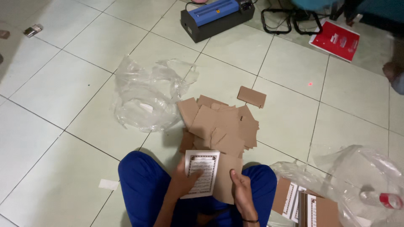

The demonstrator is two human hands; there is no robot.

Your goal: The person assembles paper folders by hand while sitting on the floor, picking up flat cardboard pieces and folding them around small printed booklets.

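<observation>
- One white printed sheet (202,173) with a dark ornate border lies on the person's lap, overlapping one brown card (227,178) that sits just to its right.
- One loose heap of brown cards (221,124) spreads on the floor just ahead of the knees (too overlapped to count), and one single brown card (251,96) lies apart behind it.
- Two crumpled clear plastic bags: one (145,94) left of the heap, one (362,176) at the right, beside a stack of brown-and-white printed pieces (301,201) and one plastic bottle with a red label (381,199).
- One blue-topped black machine (216,17), one red booklet (335,40) and one scrap of white paper (108,184) also lie about.
- The surface is a pale tiled floor (63,92) with dark grout lines; the person sits on it in blue trousers.
- The left hand (185,180) lies flat on the white sheet, fingers spread across its print.
- The right hand (240,191) grips the brown card's lower right edge, thumb on top.
</observation>
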